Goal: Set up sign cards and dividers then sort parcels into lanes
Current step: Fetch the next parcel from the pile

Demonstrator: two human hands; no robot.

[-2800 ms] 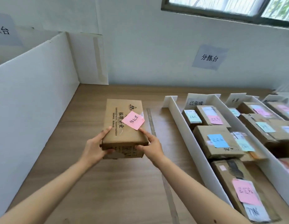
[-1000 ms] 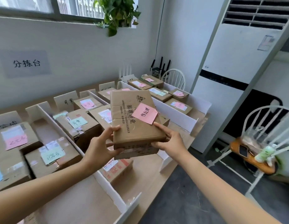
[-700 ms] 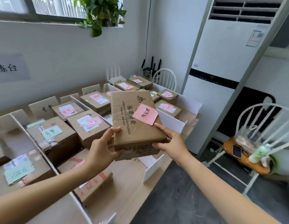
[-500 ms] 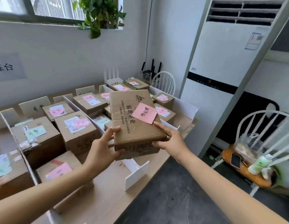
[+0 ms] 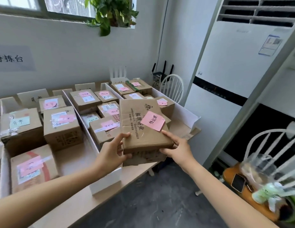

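Presently, both hands are wrapped round one cardboard parcel [image 5: 143, 129], held in mid-air at frame centre, above the near end of the rightmost lane. The left hand [image 5: 113, 149] grips its near left corner, thumb on top, fingers underneath; the right hand [image 5: 179, 148] grips the near right corner. One pink note [image 5: 152, 120] sits on the parcel's top face.

Count: at least twelve further parcels [image 5: 61, 129] on the table [image 5: 77, 206], most with pink notes, one with a green note [image 5: 20, 122]; three white dividers [image 5: 81, 119]; three sign cards [image 5: 32, 97] at the lanes' far ends.

The table is light wood against a white wall [image 5: 69, 51]. Room: one plant [image 5: 110, 12] upper centre, one tall air conditioner [image 5: 242, 55] at right, two white chairs [image 5: 172, 86], dark floor [image 5: 151, 203].
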